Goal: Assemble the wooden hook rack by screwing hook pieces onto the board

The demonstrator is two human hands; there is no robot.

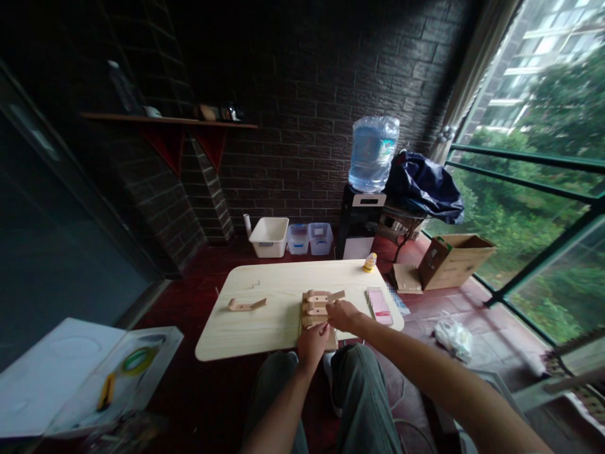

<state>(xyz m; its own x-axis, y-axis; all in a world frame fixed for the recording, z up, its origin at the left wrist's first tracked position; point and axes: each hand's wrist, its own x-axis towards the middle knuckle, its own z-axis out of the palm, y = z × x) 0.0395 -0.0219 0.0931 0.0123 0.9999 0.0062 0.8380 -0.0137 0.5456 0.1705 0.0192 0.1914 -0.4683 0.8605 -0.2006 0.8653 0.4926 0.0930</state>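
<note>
Near the front edge of the pale table [278, 280], a wooden board [305, 307] carries several curved wooden hooks [319, 296] in a row. My left hand [312, 347] is closed in a pinch at the board's near end; whatever lies between its fingertips is too small to name. Beside it, my right hand [344, 315] is closed over the right side of the hooks and hides what its fingers grip. A separate wooden hook [246, 306] lies on the left half of the table. Behind that hook are small metal pieces [256, 284].
A yellow-capped bottle [370, 262] stands at the table's far right corner, with a pink phone-like object [379, 305] nearer me. An open white case [118, 366] sits lower left. Beyond the table are plastic bins [269, 238], a water dispenser [362, 221] and a cardboard box [454, 260].
</note>
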